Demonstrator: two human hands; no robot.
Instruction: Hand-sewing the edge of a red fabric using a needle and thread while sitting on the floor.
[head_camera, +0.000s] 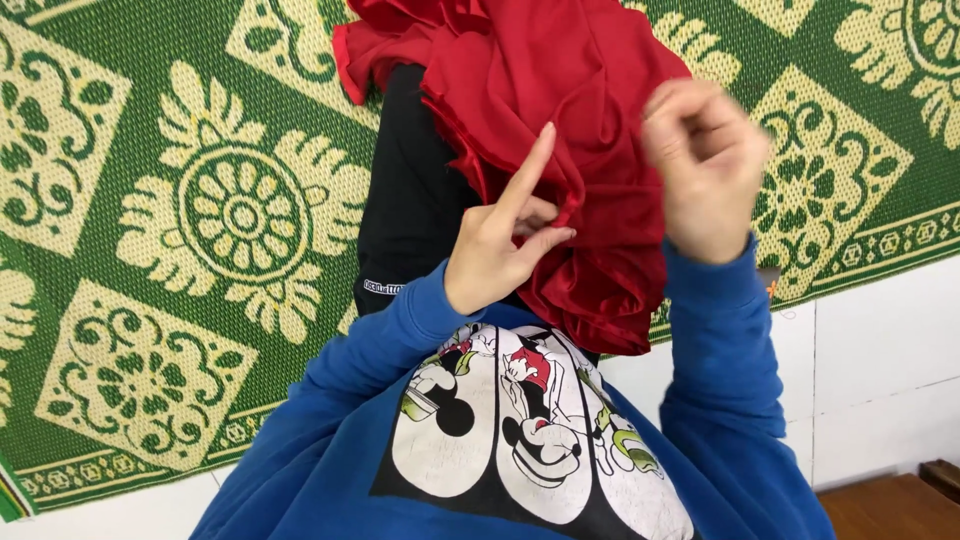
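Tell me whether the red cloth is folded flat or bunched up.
Bunched: the red cloth hangs in loose folds, its edge pinched by the left hand.

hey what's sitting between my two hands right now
A bunched fold of the red satin cloth fills the gap between the left hand, which pinches its edge, and the raised right hand. The head view shows it.

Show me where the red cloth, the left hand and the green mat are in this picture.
red cloth (560, 90): head view, on its bunched upper folds.
left hand (495, 250): head view, on the back of the hand.
green mat (150, 200): head view, on a bare patterned part.
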